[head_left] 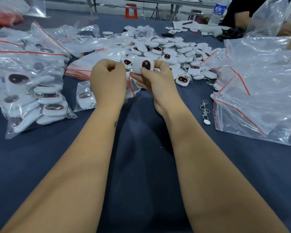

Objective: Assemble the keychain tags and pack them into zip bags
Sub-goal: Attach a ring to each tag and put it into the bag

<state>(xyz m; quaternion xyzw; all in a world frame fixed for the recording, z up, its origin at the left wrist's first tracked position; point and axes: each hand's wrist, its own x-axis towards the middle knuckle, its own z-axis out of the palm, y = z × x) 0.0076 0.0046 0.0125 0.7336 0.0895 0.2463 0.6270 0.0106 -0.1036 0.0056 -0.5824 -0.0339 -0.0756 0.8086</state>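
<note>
So the table point(141, 165) is covered in a dark blue cloth and it's pretty much buried. Big clear zip bags point(259, 91) are heaped on the right, and a stuffed bag of finished tags point(32, 91) sits on the left. With that much slippery plastic so near the work spot, I'd guess a stray elbow could drag a bag and its contents toward the edge.

Behind the hands is the loose pile of white tags point(171, 49), all tangled with their metal rings. Reaching in there could easily hook two at once, or pull a chain off one.

Just left of the hands lies a small packed bag point(85, 98) holding one tag, so at least one is done.

Now the actual action: the right hand point(151, 81) has its grip pinched on a white keychain tag point(143, 65), held up over the table right in front of the pile. The left hand point(107, 79) is curled tight beside it. It looks to be working the ring or clasp, but I can't really tell what's between its fingers. If the ring isn't seated, it may pop loose inside the bag later.

Smallest bit: a spare clasp chain point(205, 110) lies alone to the right, easy to sweep off or forget.
</note>
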